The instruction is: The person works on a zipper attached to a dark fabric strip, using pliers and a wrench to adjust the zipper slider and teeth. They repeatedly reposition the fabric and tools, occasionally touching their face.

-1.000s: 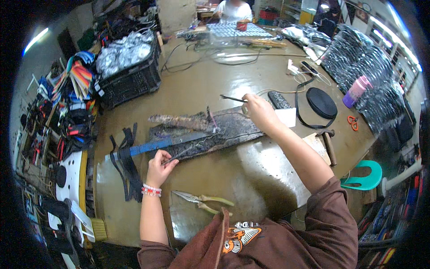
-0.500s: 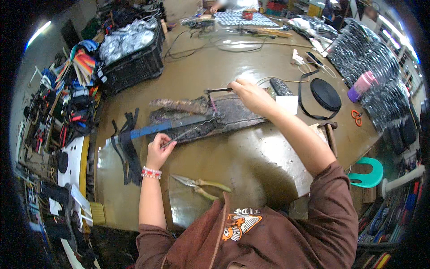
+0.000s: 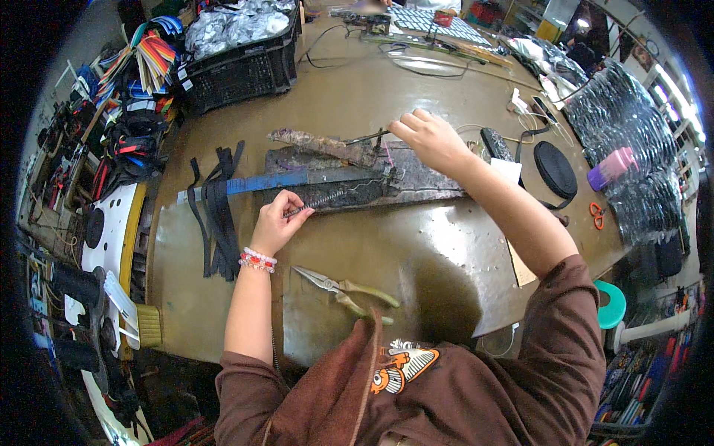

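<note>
My left hand [image 3: 279, 223] is closed in a pinch on a thin dark strip with fine cross-marks [image 3: 325, 200], like a zipper chain. The strip slants up to the right over a worn, dark board [image 3: 439, 182]. My right hand [image 3: 433, 141] is closed at the end of a dark lever handle [image 3: 366, 137] that sits above the board. Across the board's left part lies a long blue measuring bar [image 3: 268, 181], just above my left hand. A stained, rough block [image 3: 320, 145] rests behind the bar. Pliers with pale green handles [image 3: 346, 288] lie apart in front of the board.
Black straps [image 3: 221, 215] lie left of the board. On the right are a coiled black webbing roll [image 3: 555, 169], orange-handled scissors [image 3: 596, 215] and a pink-purple bottle [image 3: 611, 169]. A black crate [image 3: 238, 78] of plastic-wrapped items stands far left. Another person's hand shows at the far edge.
The head view has shifted, so the table things sit differently in the picture. My left hand has moved closer to the blue bar with the strip. My right hand stays on the lever.
</note>
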Demonstrator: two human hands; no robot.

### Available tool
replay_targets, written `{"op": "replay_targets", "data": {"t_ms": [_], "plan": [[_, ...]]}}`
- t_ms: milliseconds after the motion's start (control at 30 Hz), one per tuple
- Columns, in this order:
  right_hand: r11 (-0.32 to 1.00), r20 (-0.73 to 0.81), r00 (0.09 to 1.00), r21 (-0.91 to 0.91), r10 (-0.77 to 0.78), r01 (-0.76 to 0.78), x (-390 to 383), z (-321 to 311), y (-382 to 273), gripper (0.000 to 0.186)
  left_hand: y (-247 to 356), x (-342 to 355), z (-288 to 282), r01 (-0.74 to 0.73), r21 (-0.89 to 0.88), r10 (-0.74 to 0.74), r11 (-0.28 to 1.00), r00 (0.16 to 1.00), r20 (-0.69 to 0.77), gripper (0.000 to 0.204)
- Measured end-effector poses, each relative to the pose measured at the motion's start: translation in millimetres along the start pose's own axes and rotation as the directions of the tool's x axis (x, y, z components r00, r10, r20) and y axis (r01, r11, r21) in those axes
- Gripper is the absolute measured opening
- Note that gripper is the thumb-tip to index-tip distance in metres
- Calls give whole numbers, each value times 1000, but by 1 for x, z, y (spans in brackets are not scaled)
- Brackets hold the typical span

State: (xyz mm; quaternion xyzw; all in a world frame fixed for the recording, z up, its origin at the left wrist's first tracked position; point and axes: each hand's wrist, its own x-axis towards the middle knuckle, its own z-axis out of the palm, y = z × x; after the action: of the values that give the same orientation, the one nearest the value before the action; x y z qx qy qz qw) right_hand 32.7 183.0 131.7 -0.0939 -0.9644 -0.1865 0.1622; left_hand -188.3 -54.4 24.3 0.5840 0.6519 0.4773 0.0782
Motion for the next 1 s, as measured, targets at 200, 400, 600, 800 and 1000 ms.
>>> {"op": "replay_targets", "data": {"t_ms": [200,400,600,800,1000], "plan": [[998,49,999,-66,0,3,-6,2,9,25,4,-1,0,2,-68,-2,998,1000,-7,21],[978,59,980,72,190,-194,-18,11,13,23,3,1,0,7,7,-7,1000,1000,0,24],[883,268,883,171,386,-438,-45,23,25,24,6,-1,-1,30,-50,-30,998,1000,0,24],[925,444,868,184,223,-331,-26,34,40,22,4,1,0,30,-32,-30,999,1000,1,23],[859,333,900,329,282,-391,-19,41,37,22,1,0,0,-22,-23,22,999,1000,-13,23]]}}
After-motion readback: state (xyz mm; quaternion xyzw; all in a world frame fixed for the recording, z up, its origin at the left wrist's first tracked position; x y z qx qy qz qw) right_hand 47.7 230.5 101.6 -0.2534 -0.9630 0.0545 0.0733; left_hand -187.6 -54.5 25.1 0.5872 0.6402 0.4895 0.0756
